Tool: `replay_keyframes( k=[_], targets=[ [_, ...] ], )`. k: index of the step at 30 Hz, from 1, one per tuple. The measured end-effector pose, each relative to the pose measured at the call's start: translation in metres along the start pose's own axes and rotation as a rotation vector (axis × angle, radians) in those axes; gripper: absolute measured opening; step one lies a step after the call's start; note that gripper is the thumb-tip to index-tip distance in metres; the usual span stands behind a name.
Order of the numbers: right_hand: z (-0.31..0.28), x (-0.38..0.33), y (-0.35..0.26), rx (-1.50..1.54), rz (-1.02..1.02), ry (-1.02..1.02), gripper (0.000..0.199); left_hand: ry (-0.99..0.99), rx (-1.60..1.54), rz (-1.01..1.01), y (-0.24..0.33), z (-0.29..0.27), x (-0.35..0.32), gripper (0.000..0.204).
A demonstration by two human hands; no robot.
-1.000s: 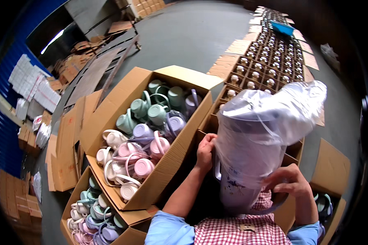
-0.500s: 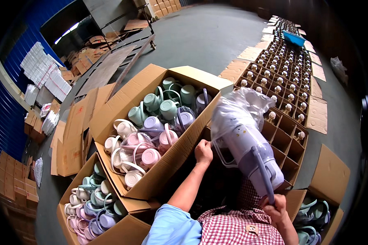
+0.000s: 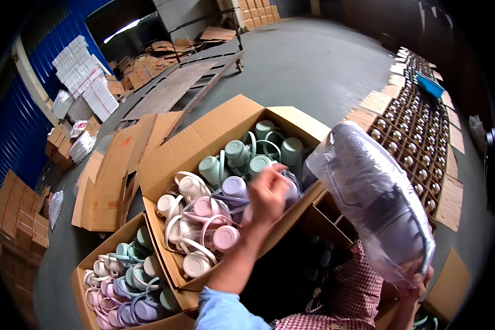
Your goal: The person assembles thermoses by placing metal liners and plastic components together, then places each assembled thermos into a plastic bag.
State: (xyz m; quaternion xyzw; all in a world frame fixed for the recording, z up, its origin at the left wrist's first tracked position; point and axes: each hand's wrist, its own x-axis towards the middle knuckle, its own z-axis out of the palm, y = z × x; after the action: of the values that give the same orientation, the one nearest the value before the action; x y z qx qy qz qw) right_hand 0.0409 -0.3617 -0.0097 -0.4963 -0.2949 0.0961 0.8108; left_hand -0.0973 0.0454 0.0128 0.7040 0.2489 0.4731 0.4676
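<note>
My right hand (image 3: 415,279) grips the lower end of a lavender handled tumbler (image 3: 382,214). A clear plastic bag (image 3: 341,148) wraps the tumbler, which slants up and to the left. My left hand (image 3: 268,192) is raised over the open carton (image 3: 195,140) of pastel tumblers, near its right side. Motion blurs its fingers, so whether it touches anything I cannot make out. Under and around it are green tumblers (image 3: 236,153), a lavender tumbler (image 3: 234,187), pink tumblers (image 3: 225,237) and white tumblers (image 3: 196,264), some in clear plastic.
A second carton (image 3: 82,286) of tumblers stands at lower left. On the right runs a long row of divided cartons (image 3: 410,137) with bottle-like items, a blue tray (image 3: 430,85) on top. Flattened cardboard (image 3: 115,176) and a flat cart (image 3: 176,91) lie beyond.
My left hand has left the bag's side and moved up over the carton. The bag now covers the tumbler much further down, and the tumbler has shifted right. My view has turned left.
</note>
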Motion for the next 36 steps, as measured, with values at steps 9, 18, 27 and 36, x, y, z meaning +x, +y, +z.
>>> replay_keyframes(
  k=[9, 18, 27, 36],
  targets=[
    [0.060, 0.099, 0.028, 0.044, 0.026, -0.053, 0.033, 0.103, 1.238, -0.462, -0.223, -0.126, 0.128, 0.069],
    [0.057, 0.125, 0.056, 0.140, 0.063, -0.171, 0.037, 0.577, 1.086, -0.269, -0.179, -0.191, 0.125, 0.027],
    [0.101, 0.141, 0.051, 0.204, 0.023, -0.220, 0.040, 0.510, 0.443, 0.157, -0.044, -0.199, 0.016, 0.020],
    [0.132, 0.162, 0.041, 0.432, 0.001, -0.629, 0.047, -0.504, 0.083, -0.051, 0.047, -0.152, -0.116, 0.029]
  ],
)
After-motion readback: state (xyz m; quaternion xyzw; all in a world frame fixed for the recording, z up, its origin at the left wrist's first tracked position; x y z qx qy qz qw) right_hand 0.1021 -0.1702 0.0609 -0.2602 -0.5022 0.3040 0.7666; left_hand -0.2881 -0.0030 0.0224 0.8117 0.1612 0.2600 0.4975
